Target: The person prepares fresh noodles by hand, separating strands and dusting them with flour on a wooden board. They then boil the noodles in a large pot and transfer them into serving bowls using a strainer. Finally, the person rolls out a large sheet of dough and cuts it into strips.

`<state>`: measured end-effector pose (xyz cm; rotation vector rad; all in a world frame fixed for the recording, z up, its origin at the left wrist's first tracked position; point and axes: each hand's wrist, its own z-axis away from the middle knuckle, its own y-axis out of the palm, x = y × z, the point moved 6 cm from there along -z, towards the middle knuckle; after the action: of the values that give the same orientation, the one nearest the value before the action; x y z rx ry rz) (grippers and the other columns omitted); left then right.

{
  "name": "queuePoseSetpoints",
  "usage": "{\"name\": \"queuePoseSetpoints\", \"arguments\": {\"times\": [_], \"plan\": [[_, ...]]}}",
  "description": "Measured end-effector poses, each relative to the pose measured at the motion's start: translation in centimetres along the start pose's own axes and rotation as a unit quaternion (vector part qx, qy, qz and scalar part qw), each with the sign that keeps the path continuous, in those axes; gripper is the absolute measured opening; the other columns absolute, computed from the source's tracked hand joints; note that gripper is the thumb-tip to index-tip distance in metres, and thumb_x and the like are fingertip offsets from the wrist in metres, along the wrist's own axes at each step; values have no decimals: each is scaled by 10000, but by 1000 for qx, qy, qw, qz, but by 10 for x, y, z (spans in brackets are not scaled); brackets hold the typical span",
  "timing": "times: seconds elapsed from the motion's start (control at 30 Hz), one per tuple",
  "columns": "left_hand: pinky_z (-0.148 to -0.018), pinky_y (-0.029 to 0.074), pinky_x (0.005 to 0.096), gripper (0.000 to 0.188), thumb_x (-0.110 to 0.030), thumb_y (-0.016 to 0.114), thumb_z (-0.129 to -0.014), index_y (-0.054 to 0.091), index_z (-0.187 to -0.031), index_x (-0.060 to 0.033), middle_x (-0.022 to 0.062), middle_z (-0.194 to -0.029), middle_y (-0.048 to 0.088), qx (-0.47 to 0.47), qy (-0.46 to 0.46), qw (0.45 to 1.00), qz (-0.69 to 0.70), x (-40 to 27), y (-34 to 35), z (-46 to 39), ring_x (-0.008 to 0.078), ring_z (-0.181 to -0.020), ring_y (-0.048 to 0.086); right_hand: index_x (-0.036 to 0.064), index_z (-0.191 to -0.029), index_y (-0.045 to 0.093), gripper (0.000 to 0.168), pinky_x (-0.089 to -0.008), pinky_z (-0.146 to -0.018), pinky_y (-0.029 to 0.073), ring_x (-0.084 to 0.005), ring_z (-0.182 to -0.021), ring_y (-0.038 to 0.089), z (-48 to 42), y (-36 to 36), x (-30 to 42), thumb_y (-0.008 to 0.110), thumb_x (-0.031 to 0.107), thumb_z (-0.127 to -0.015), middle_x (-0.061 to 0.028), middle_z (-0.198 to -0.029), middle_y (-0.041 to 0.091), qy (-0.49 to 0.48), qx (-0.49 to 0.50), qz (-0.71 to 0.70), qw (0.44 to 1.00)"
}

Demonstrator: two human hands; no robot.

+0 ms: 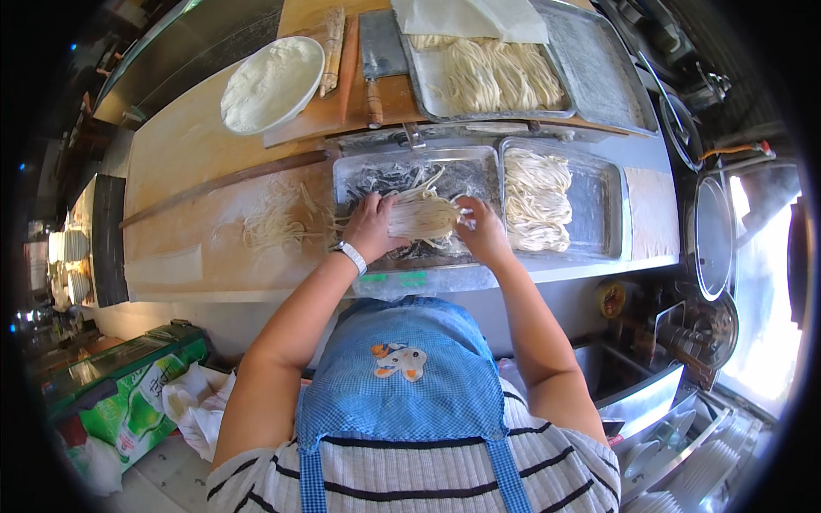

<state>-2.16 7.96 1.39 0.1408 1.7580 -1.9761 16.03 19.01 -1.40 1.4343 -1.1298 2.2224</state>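
A bundle of floured raw noodles [423,217] lies over a metal tray [417,154] dusted with flour. My left hand [371,226], with a watch on its wrist, grips the bundle's left part. At the bundle's right end, the fingers of my right hand [481,227] are bent; whether they pinch any strands is unclear. Folded noodles [537,200] fill the left side of a second metal tray [621,211] just to the right. Loose noodle strands [276,231] are scattered on the wooden board [224,256] at the left.
A long rolling pin [237,183], a bowl of flour [272,86] and a cleaver [383,45] lie beyond. Behind stands another tray with noodles [500,74], partly under a cloth [474,19]. Pots [710,237] stand at the right. Below left is a green crate [154,391].
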Motion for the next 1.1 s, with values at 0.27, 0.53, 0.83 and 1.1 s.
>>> {"name": "queuePoseSetpoints", "arguments": {"times": [0.27, 0.53, 0.83, 1.1], "plan": [[-975, 357, 456, 898, -318, 842, -549, 397, -1283, -53, 164, -1221, 394, -30, -58, 995, -73, -1, 0, 6, 399, -1154, 383, 80, -1414, 257, 864, -435, -897, 472, -398, -1148, 441, -33, 37, 53, 731, 155, -695, -213, -1298, 371, -127, 96, 403, 901], [-806, 445, 454, 513, -74, 746, -595, 523, -1055, -34, 184, -999, 531, -55, -14, 998, 9, -8, 21, 17, 390, -938, 522, 127, -1029, 631, 250, -473, -707, 511, -338, -1014, 519, -18, 62, 47, 509, 224, -833, -111, -1112, 509, -172, 109, 378, 903], [-804, 484, 300, 506, -88, 772, -635, 532, -1074, -10, 111, -977, 637, 114, 110, 943, 293, -200, -8, -94, 187, -908, 616, 75, -1138, 554, 593, -368, -837, 486, -253, -949, 610, 28, -143, -21, 779, 112, -590, -119, -1018, 628, -31, 8, -83, 996], [-819, 477, 398, 499, -202, 777, -616, 536, -1000, 6, 212, -957, 596, 97, 199, 888, 403, -371, 92, -167, 349, -930, 584, 36, -1077, 564, 516, -306, -837, 460, -202, -922, 585, 78, -320, -87, 763, 18, -601, -89, -946, 624, 65, -96, 30, 993]]}}
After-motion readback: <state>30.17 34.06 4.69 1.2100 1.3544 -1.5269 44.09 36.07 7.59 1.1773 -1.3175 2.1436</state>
